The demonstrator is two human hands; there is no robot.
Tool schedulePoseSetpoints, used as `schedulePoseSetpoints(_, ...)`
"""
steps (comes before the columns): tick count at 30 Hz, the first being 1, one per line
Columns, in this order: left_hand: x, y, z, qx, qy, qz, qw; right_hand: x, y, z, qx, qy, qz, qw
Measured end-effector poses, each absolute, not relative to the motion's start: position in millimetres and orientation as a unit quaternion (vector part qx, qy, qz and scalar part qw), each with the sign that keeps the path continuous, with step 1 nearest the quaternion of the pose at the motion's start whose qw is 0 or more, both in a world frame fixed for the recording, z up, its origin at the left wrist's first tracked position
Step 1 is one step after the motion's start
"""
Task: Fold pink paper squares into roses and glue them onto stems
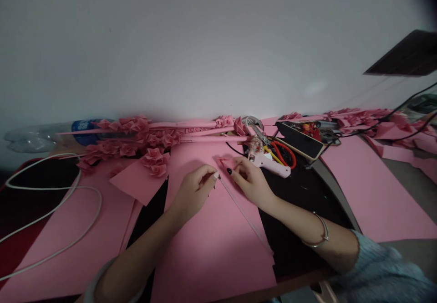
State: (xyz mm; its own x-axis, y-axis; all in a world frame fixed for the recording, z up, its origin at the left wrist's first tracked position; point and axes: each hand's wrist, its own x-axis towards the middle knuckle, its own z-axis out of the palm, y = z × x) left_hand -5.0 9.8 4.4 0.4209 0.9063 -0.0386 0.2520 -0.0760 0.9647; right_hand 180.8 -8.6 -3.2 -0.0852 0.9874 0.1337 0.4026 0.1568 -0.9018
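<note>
My left hand [196, 187] is closed in a pinch, thumb against fingers, at the upper end of a thin pale stick [241, 208]. That stick slants down to the right over a large pink paper sheet [211, 248]. Close beside it, my right hand [254, 182] pinches a small folded piece of pink paper [225, 162]; its fingertips are partly hidden behind the thumb. The two hands are a short gap apart. Just beyond my right hand lies a pale pink glue gun [273, 164].
Pink paper flowers [155, 161] and rolled paper stems [201, 132] lie along the wall. Red-handled scissors [287, 152], a phone [300, 140] and a tape roll [253, 123] are at back right. A plastic bottle [37, 139] and a white cable [92, 221] are at left.
</note>
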Motion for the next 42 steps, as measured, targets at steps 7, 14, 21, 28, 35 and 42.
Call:
schedulePoseSetpoints(7,-2.6,14.5,-3.1,0.600,0.456,0.434,0.494,182.2,-7.9,-3.4,-0.503,-0.585,0.447,0.452)
schedulePoseSetpoints(14,-2.5,15.1,1.6,0.610,0.381,0.363,0.592,179.3,-9.9,2.4,-0.430,-0.603,0.541,0.398)
schedulePoseSetpoints(21,-5.5,16.8,-5.2,0.515,0.416,0.376,0.648,181.4,-13.5,-3.4,-0.477,-0.657,0.375,0.447)
schedulePoseSetpoints(28,-4.6,16.2,-0.5,0.534,0.422,0.349,0.644,181.6,-15.0,2.0,-0.414,-0.773,0.231,0.422)
schedulePoseSetpoints(35,-5.4,16.8,-2.6,0.527,0.408,0.338,0.665,180.5,-17.5,0.0,-0.388,-0.780,0.211,0.444)
schedulePoseSetpoints(42,-3.1,11.8,4.8,0.536,0.397,0.312,0.676,177.3,-17.6,4.6,-0.411,-0.720,0.284,0.482)
